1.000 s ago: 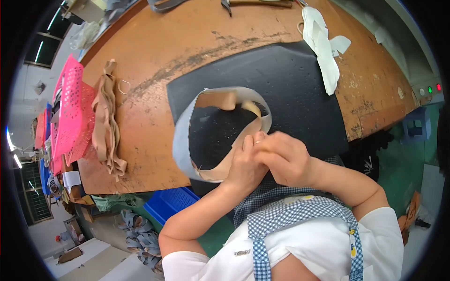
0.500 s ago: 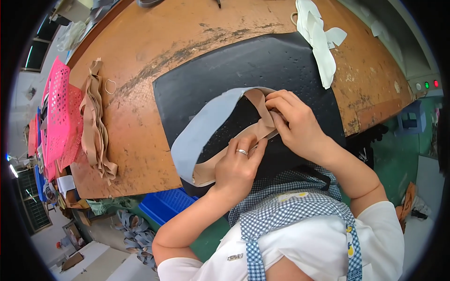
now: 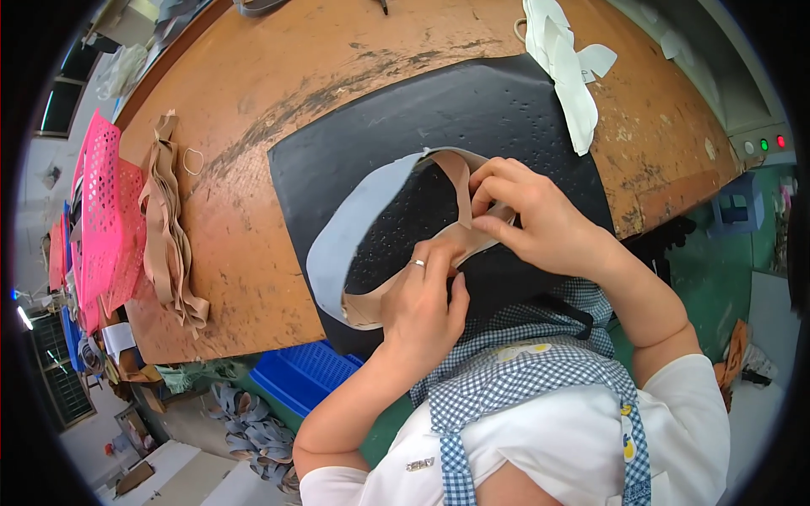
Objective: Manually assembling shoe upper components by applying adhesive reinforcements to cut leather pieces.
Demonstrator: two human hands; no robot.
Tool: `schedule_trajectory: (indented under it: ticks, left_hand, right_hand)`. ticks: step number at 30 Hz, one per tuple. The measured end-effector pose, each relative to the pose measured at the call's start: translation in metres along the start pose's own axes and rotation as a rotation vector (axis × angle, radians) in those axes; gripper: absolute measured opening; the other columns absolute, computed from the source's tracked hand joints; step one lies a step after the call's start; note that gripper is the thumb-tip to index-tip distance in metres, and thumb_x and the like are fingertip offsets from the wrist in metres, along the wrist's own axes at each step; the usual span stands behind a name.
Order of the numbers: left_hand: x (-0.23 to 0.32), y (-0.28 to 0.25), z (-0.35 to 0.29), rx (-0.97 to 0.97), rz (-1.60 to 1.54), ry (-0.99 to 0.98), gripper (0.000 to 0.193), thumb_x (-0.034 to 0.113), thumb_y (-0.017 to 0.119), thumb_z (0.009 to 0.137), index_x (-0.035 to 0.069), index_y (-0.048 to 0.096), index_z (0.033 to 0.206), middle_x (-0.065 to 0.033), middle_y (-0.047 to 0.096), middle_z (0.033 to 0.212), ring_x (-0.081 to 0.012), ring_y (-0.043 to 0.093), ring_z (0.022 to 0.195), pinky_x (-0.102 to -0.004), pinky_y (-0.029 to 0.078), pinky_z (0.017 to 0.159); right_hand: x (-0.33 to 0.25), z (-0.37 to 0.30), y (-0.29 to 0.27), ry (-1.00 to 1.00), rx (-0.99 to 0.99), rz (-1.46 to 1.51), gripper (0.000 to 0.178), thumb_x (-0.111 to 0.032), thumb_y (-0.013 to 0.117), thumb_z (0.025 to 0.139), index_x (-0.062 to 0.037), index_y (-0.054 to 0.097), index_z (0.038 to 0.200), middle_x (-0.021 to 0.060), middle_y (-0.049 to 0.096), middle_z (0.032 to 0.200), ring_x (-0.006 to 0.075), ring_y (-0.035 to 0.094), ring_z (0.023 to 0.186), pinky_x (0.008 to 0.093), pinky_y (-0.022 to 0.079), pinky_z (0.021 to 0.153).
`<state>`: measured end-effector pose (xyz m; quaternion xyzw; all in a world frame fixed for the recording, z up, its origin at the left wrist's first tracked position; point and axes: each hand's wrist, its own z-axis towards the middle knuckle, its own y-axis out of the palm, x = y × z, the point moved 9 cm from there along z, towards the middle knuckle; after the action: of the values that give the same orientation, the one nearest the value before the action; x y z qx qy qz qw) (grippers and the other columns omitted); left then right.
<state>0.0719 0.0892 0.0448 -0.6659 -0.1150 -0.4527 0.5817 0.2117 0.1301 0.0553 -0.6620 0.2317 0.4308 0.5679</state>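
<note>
One curved grey-and-tan band (image 3: 354, 244) is held on the black mat (image 3: 506, 110) at the near edge of the desk (image 3: 278, 67). The left hand (image 3: 426, 299) pinches its near tan end, fingers together; the right hand (image 3: 531, 215) presses the far tan strip, fingers clamped on it. The joining looks partly done. One tan strip pile (image 3: 164, 228) lies left, seemingly unworked; one white pile (image 3: 565, 59) lies far right.

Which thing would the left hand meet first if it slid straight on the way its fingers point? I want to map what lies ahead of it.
Probably the right hand: the left hand points up-right along the tan strip both hands pinch, though depth is unclear.
</note>
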Motion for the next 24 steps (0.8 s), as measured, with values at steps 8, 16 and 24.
schedule_trajectory:
  ticks: [8,16,24]
  left_hand:
    - [0.022,0.022,0.02,0.102,0.43,0.14,0.031,0.012,0.072,0.084,-0.001,0.062,0.111,-0.0112,0.059,0.102,-0.0232,0.064,0.079,-0.0335,0.054,0.063]
    - [0.042,0.031,0.027,0.258,0.572,0.345,0.021,0.007,0.07,0.078,-0.002,0.066,0.097,-0.0146,0.066,0.104,-0.0236,0.061,0.081,-0.0284,0.053,0.066]
    - [0.0,-0.009,0.02,0.352,0.282,-0.082,0.014,0.005,0.061,0.091,-0.005,0.056,0.099,-0.0185,0.06,0.079,-0.0368,0.063,0.061,-0.0419,0.052,0.056]
  right_hand:
    - [-0.015,-0.016,-0.023,-0.155,0.234,-0.176,0.016,0.01,0.056,0.086,0.0033,0.062,0.101,0.0152,0.063,0.1,0.0319,0.064,0.09,0.037,0.053,0.077]
    - [0.01,-0.034,-0.029,-0.05,0.315,-0.196,0.023,0.01,0.049,0.091,0.0045,0.06,0.11,0.0189,0.065,0.105,0.0329,0.067,0.094,0.0366,0.054,0.083]
    - [0.021,-0.043,-0.028,0.068,0.435,0.022,0.017,0.002,0.057,0.094,0.0025,0.058,0.111,0.021,0.065,0.108,0.0354,0.067,0.099,0.0394,0.054,0.086]
